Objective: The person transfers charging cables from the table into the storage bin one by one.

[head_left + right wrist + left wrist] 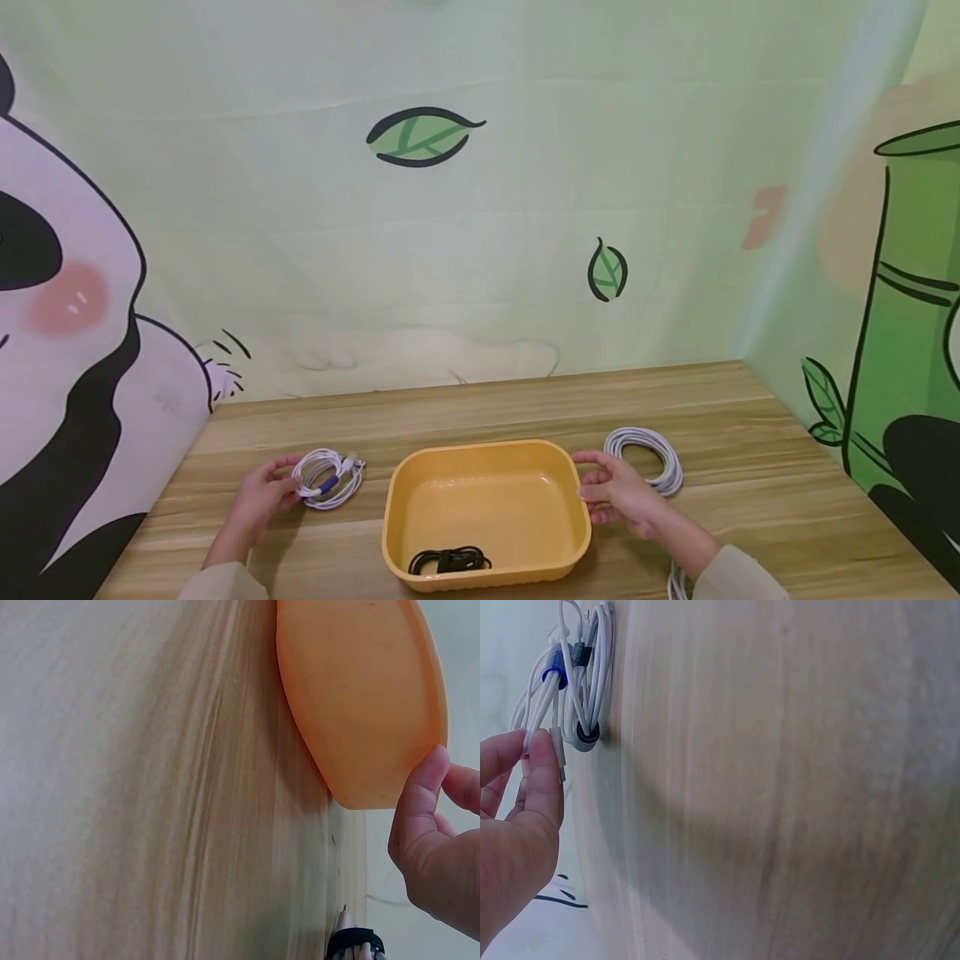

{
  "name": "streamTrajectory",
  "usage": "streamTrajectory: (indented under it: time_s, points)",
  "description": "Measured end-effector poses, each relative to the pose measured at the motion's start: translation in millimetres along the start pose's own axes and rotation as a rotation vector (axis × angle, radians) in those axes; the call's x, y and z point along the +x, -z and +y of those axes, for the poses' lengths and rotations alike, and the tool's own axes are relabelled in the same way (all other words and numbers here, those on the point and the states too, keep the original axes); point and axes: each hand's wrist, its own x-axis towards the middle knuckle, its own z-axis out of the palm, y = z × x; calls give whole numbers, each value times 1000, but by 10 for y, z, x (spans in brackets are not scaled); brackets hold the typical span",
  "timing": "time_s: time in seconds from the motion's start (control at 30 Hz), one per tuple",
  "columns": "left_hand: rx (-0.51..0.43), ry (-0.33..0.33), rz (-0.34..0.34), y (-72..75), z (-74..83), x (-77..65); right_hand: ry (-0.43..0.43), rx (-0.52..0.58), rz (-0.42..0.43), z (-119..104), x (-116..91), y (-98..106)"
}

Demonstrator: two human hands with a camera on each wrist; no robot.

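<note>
My left hand [258, 500] pinches a coiled white cable [318, 496] with a blue tie between thumb and fingertips. Beside it in the left wrist view is another white coil [596, 675] with dark ties, close to the table. My right hand [618, 496] grips the right edge of a yellow plastic bin [487, 577], its thumb [429, 772] at the rim. Inside the bin, near its front left, lies a bundled black cable [453, 560].
A coiled white-grey cable [671, 475] lies just beyond my right hand. Part of another pale cable [677, 583] shows at the bottom edge, by the right sleeve. The wood-grain table [480, 408] ends at a printed backdrop [525, 208] with a panda and bamboo.
</note>
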Motion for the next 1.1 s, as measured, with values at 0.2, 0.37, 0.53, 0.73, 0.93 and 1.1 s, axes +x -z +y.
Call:
streamTrajectory:
  time_s: [0.2,0.37,0.53,0.73,0.93,1.1]
  points:
    - [8,1,1,-11,26,-21,1,0,-3,9,1,5]
    - [9,-2,-2,-25,56,-42,2,3,-6,16,1,5]
    - [13,-4,-2,-39,74,-49,0,10,-7,24,3,4]
    - [0,-6,-13,-49,95,-34,-3,15,-7,27,8,8]
    - [-10,-14,-20,-60,130,-32,-3,8,-3,27,13,9]
    - [-11,-19,-37,-69,147,-31,-2,3,-1,18,11,6]
